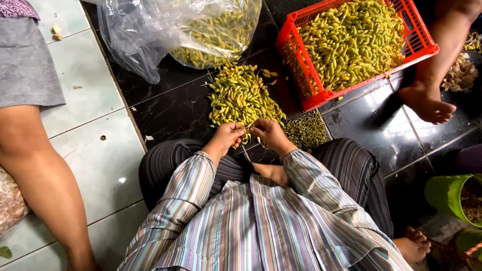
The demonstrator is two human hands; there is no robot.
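We see a red plastic crate (423, 44) heaped with yellow-green chilies at far right, a clear plastic bag (135, 30) of them far left. Between lies a loose chili pile (240, 95), a small stem heap (306, 131) just right. Our left hand (227, 136) and right hand (270, 134) pinch one chili (246, 134) together, fingers closed.

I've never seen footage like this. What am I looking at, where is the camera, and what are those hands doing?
There is no machine here: the single picture comes from a camera worn on a person's head, looking down at their own striped sleeves and lap. They sit on a dark tiled floor. The left hand and right hand meet over one small yellow-green chilli, beside a loose chilli pile. Right of it lies a heap of green stems. A red crate and a clear plastic bag hold more chillies. Other people's legs show at both sides.
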